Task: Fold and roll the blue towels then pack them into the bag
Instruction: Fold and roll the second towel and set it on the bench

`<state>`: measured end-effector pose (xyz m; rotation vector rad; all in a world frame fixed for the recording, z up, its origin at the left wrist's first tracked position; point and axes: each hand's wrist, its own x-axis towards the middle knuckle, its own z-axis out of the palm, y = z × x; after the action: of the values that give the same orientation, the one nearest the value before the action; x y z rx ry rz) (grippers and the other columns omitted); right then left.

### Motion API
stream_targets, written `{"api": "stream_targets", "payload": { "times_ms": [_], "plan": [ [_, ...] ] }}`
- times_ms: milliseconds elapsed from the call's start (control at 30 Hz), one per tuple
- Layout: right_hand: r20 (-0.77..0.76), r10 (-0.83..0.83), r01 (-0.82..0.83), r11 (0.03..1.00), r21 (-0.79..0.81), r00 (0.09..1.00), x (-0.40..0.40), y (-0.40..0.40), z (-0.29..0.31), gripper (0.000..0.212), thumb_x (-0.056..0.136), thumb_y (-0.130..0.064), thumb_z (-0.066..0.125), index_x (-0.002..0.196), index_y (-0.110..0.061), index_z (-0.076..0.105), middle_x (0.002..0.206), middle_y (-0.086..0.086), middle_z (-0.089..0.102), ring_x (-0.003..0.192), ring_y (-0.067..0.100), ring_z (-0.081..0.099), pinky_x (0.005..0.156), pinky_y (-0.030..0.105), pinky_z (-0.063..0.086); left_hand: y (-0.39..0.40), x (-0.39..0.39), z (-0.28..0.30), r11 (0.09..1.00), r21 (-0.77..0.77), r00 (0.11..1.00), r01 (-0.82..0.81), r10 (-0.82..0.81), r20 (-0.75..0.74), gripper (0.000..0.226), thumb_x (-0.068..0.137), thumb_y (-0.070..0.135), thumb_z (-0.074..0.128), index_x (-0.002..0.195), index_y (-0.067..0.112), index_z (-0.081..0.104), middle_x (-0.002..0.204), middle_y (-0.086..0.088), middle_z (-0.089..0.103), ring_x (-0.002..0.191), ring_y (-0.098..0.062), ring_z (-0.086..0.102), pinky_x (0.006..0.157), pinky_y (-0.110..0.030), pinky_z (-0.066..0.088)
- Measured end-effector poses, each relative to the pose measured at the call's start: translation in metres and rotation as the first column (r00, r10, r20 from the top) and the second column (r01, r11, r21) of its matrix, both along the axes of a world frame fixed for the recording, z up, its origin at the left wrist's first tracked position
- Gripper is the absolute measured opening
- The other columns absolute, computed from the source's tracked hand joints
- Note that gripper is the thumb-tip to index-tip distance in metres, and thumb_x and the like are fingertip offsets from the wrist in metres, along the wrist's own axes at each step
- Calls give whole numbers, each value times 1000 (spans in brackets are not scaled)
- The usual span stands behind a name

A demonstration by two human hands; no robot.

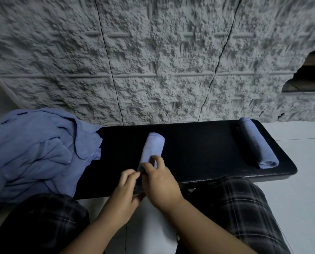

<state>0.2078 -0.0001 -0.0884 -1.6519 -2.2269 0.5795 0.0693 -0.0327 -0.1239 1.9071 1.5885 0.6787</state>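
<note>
Landmark was the black bench [198,149]. On its left end, spilling over the edge, lay a heap of loose blue towels [34,149], crumpled, not folded or rolled. Near the bench's middle, toward the front edge, sat a half-handled rolled towel [152,149], its far end on the bench top and its near end in both hands. Left hand [124,189] gripped the near end from the left, fingers curled in on the cloth; exact pinch was hard to read, some blur. Right hand [160,182] wrapped over the same end from the right, fingers bent round the roll with the thumb across the top. On the bench's right end lay a finished roll [257,143], untouched and well apart from the hands.

Progress judgement: one roll done, a second nearly rolled or being tidied, the heap left to do. No bag was in view, so packing looked not yet begun.

No brands, labels or readable writing anywhere. Behind the bench stood a rough textured wall [153,52].
</note>
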Motion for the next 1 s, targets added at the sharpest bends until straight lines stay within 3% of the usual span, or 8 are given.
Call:
{"api": "stream_targets", "payload": {
  "times_ms": [100, 233, 367, 433, 600, 767, 867, 1000],
  "plan": [
    [36, -7, 9, 999, -51, 999, -1, -3, 0, 46, 94, -33, 44, 136, -18, 36, 153, 6, 12, 115, 32, 45, 89, 38, 44, 3, 0, -1, 998, 32, 998, 58, -58, -13, 62, 82, 11, 68, 138, 12, 40, 135, 22, 28, 121, -6, 45, 97, -15, 34],
    [83, -106, 112, 992, -64, 991, -6, 0, -12, 46, 95, -24, 45, 138, -13, 32, 157, 10, 5, 118, 36, 42, 93, 38, 39, 4, -5, 5, 993, 17, 986, 120, -117, -119, 68, 91, 26, 56, 144, 38, 14, 145, 23, 16, 134, 2, 20, 111, -20, 20],
    [124, -170, 162, 984, 76, 978, -2, 16, -20, 46, 56, -11, 78, 98, -7, 61, 128, 21, 56, 70, 37, 61, 56, 38, 51, 3, -6, 5, 993, 12, 968, 115, -109, -225, 62, 84, 58, 18, 141, 42, 3, 137, 30, 2, 127, 17, -4, 108, -10, -5],
    [185, -191, 170, 978, 122, 964, 14, 25, -18, 47, 47, -9, 77, 92, -7, 64, 120, 16, 61, 63, 35, 59, 50, 36, 49, 4, -11, -2, 996, -9, 968, 84, -84, -237, 73, 76, 65, 6, 145, 40, 5, 138, 31, 0, 128, 16, -5, 107, -11, -4],
    [284, -376, 365, 926, 93, 882, 82, 55, -6, 44, 82, -15, 54, 123, -9, 40, 144, 6, 28, 102, 37, 47, 82, 41, 41, 8, -19, -12, 999, -33, 992, 3, -7, -129, 80, 76, 69, 13, 146, 30, 22, 149, 20, 19, 134, 6, 11, 111, -19, 14],
    [260, -469, 500, 864, -65, 844, 141, 75, 10, 50, 81, -12, 58, 127, -11, 38, 139, 7, 28, 111, 37, 41, 92, 44, 40, 7, -14, -10, 998, -65, 991, -10, 1, -132, 75, 82, 68, 21, 146, 29, 23, 152, 13, 19, 134, 5, 8, 111, -21, 9],
    [285, -506, 545, 835, -76, 814, 164, 78, 12, 51, 82, -12, 58, 129, -16, 39, 139, 5, 27, 114, 35, 39, 94, 44, 38, 9, -13, -8, 994, -99, 997, -46, 40, -60, 58, 94, 47, 44, 145, 28, 25, 153, 8, 21, 140, -4, 17, 112, -23, 15],
    [269, -581, 620, 780, -88, 768, 178, 79, 10, 52, 83, -10, 58, 132, -14, 39, 143, 6, 27, 117, 37, 37, 97, 44, 35, 9, -13, -8, 991, -120, 998, -64, 64, 0, 54, 94, 39, 46, 144, 28, 29, 152, 8, 25, 139, -7, 22, 109, -22, 20]
  ]
}}
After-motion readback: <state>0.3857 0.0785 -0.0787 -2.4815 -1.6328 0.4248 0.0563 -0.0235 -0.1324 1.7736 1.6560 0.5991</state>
